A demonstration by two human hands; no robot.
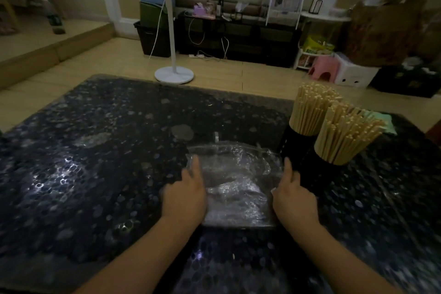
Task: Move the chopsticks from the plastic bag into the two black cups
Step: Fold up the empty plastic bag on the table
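Observation:
A clear plastic bag [235, 181] lies flat and crumpled on the dark patterned table [95, 150]; I see no chopsticks inside it. My left hand [186, 196] rests on the bag's left edge with its fingers fairly straight. My right hand [294, 198] rests on the bag's right edge, fingers extended, close to the nearer cup. Two black cups stand at the right, the far cup [290, 144] and the near cup [317, 174]. Each is packed with upright pale wooden chopsticks, a far bundle [312, 108] and a near bundle [346, 133].
A green cloth [385, 119] lies behind the cups. Beyond the table's far edge a white fan stand [174, 75] rises from the floor, with a dark low cabinet [238, 36], a pink stool [322, 70] and boxes behind.

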